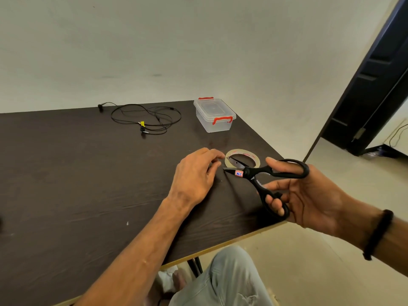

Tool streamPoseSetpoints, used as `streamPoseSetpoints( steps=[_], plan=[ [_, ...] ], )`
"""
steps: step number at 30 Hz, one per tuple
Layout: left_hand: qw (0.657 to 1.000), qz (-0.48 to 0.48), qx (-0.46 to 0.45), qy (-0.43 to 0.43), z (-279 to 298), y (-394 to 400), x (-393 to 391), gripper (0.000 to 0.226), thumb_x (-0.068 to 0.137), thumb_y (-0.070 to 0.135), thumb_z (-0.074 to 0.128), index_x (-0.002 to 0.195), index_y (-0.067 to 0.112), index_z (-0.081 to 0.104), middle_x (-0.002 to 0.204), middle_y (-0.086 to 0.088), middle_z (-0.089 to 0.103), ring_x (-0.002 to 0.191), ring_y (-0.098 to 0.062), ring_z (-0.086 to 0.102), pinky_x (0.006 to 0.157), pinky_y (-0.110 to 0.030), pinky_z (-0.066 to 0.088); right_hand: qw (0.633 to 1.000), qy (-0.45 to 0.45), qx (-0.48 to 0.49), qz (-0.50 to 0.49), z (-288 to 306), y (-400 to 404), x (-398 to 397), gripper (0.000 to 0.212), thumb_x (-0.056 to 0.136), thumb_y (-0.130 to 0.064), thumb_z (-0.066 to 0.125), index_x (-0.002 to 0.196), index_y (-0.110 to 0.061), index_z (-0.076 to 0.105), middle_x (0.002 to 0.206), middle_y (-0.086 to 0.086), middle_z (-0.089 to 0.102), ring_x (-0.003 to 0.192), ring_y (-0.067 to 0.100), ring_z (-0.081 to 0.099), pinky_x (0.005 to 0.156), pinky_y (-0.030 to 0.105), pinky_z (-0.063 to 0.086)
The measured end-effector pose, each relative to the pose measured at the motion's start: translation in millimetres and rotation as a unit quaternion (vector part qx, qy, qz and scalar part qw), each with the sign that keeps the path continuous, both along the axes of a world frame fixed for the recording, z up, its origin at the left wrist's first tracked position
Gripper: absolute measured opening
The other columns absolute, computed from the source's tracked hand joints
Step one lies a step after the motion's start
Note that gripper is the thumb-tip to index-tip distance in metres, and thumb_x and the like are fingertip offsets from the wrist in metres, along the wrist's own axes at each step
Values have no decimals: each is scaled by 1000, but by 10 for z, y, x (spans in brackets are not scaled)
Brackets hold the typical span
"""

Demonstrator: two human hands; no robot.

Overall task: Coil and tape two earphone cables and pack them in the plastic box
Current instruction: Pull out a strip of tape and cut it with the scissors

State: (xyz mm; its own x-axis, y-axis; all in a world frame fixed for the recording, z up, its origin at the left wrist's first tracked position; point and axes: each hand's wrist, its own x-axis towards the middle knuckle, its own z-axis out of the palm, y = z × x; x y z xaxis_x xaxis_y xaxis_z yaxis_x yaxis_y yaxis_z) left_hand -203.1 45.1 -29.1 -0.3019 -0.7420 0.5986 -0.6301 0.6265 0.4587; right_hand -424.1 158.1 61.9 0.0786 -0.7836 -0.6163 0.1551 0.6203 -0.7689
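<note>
Dark worktop (88, 184) fills frame left and centre. Plastic box (213, 114), lid on, upper centre; loose earphone cables (146, 118) to its left. Right hand (309, 193) grips black scissors (265, 175), blades parted over tape roll (242, 157). Left hand (196, 173) rests beside roll, fingertips pinched; contents unclear.

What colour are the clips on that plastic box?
Red, on the clear plastic box; head view.
</note>
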Motion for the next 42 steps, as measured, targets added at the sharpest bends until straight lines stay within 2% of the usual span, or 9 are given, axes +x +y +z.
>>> streamPoseSetpoints(
  steps=[10, 14, 20, 29, 33, 36, 39, 40, 42],
  plan=[
    [1000, 2, 13, -3, 9, -1, -1, 22, 98, 22, 67, 119, 29, 69, 103, 13, 69, 89, -2, 57, 82, -28, 54, 999, 8, -37, 0, -76, -36, 50, 47, 73, -45, 85, 87, -1, 76, 79, 16, 70, 54, 18, 62, 50, 24, 58],
    [999, 25, 27, -5, -27, -20, 9, 23, 98, 22, 67, 119, 31, 70, 100, 13, 67, 81, -1, 50, 76, -29, 52, 999, 15, -52, 6, -108, -12, 14, 47, 77, -39, 83, 101, 0, 74, 80, 17, 70, 53, 17, 62, 49, 25, 58],
    [998, 26, 50, -16, -13, -28, 10, 25, 98, 22, 65, 122, 30, 69, 104, 11, 68, 89, -7, 60, 84, -39, 58, 998, 18, -55, 22, -164, 39, -38, 56, 76, -38, 83, 113, 1, 71, 84, 18, 69, 56, 18, 62, 51, 26, 58],
    [998, 18, 52, -11, -15, -28, 9, 23, 98, 21, 66, 119, 30, 69, 102, 11, 68, 89, -8, 61, 81, -41, 58, 997, 24, -72, 22, -197, 17, -1, 45, 74, -36, 84, 100, -1, 75, 83, 16, 69, 56, 17, 61, 51, 24, 57],
    [997, 63, 49, -5, 0, -2, 9, 22, 99, 23, 64, 118, 34, 68, 103, 14, 68, 90, -8, 61, 76, -40, 58, 987, 93, -101, 81, -208, 32, -42, 37, 76, -35, 85, 88, -1, 80, 83, 20, 69, 57, 17, 62, 54, 25, 56],
    [987, 120, 75, 82, 2, -26, 39, 22, 97, 21, 67, 114, 34, 71, 97, 15, 70, 81, -6, 63, 75, -37, 58, 946, 253, -152, 135, -146, 25, -71, 41, 71, -41, 88, 88, -4, 82, 77, 17, 75, 55, 18, 64, 53, 25, 53],
    [966, 127, 122, 189, 7, -61, 79, 20, 95, 17, 69, 110, 30, 74, 91, 16, 73, 81, -1, 68, 79, -31, 60, 821, 468, -236, 225, -85, -36, -132, 38, 69, -52, 88, 93, -24, 82, 70, -4, 77, 55, 8, 68, 53, 25, 53],
    [960, 125, 135, 213, 13, -64, 89, 20, 94, 16, 69, 109, 28, 75, 90, 16, 74, 81, 1, 68, 79, -28, 60, 775, 512, -266, 257, -80, -70, -156, 40, 69, -56, 86, 97, -28, 81, 71, -9, 75, 58, 6, 69, 54, 25, 53],
    [953, 125, 144, 238, 27, -65, 101, 19, 94, 15, 70, 109, 26, 76, 89, 14, 74, 82, 1, 68, 78, -24, 59, 721, 542, -303, 309, -87, -159, -199, 43, 72, -56, 85, 106, -31, 80, 73, -11, 73, 64, 5, 69, 56, 23, 54]
  ],
)
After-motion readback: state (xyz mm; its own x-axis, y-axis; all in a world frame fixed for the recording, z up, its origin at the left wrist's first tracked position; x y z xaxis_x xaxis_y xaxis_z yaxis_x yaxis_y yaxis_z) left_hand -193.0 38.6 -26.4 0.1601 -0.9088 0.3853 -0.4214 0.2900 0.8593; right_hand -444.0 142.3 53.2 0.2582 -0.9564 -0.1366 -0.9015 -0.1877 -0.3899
